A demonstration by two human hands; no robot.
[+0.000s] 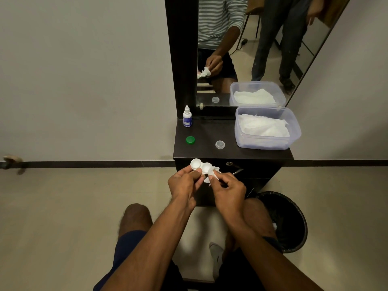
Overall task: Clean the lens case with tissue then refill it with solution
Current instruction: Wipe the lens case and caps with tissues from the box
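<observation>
A white two-well lens case point(200, 165) is held in front of the dark cabinet, both wells uncapped and facing up. My left hand point(184, 183) pinches the case from below at its left well. My right hand point(227, 189) pinches a small piece of white tissue point(211, 175) that touches the right well. On the cabinet top point(205, 133) stand a white solution bottle point(187, 117), a green cap point(190, 140) and a clear cap point(220, 144).
A clear plastic tub point(267, 128) of white tissues sits at the right of the cabinet top, below a mirror point(252, 49) that reflects a second person standing. A black bin point(287, 219) stands on the floor at the right, beside my knee.
</observation>
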